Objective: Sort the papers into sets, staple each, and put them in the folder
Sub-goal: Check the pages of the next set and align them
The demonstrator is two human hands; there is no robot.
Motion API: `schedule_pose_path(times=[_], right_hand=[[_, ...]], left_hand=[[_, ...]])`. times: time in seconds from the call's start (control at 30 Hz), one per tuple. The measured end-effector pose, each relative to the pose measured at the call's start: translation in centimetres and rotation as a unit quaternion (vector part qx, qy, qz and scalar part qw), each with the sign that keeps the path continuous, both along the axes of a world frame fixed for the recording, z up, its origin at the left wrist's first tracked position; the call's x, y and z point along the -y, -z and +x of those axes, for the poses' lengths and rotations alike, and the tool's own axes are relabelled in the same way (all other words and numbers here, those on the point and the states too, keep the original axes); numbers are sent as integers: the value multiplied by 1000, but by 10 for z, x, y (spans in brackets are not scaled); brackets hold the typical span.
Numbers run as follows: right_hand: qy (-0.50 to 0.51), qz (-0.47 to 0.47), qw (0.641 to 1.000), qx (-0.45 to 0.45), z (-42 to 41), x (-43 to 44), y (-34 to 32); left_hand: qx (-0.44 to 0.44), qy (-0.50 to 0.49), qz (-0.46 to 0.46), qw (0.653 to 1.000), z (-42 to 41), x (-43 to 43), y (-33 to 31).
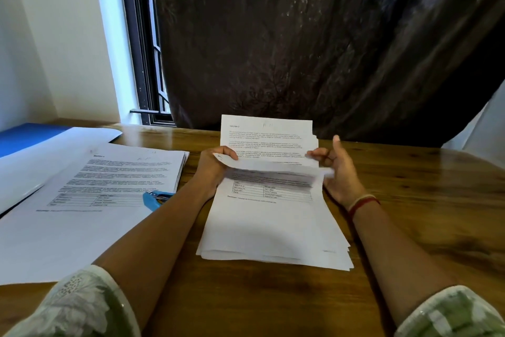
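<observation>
A stack of printed papers (273, 230) lies on the wooden table in front of me. My left hand (216, 164) pinches the top left edge of its upper sheets, which bend towards me. My right hand (336, 170) holds the right edge of the same sheets, thumb raised. A page headed with a section title shows behind the bent sheets. A second stack of printed papers (109, 186) lies to the left. A blue stapler (155, 198) rests at that stack's right edge. A white folder (54, 150) lies open at the far left.
A wooden table (410, 213) runs across the view. A blue surface (24, 137) sits at the far left corner. A dark curtain (300, 36) hangs behind the table, next to a window frame (142, 63).
</observation>
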State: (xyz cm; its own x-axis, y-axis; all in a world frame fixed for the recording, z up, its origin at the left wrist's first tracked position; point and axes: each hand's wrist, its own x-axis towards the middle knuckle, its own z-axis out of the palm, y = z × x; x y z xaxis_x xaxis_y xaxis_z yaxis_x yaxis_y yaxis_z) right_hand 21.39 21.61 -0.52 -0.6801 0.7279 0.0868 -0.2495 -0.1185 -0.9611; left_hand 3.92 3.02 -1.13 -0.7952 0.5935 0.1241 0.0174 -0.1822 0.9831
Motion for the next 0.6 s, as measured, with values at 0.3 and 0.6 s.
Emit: schedule_pose_path(times=[0.3, 0.6], right_hand=[[135, 125, 981, 53, -10, -2, 9], [179, 158, 970, 34, -12, 0, 11]], left_hand=[[39, -1, 8, 999, -4, -1, 2], [7, -9, -12, 1000, 4, 3, -2]])
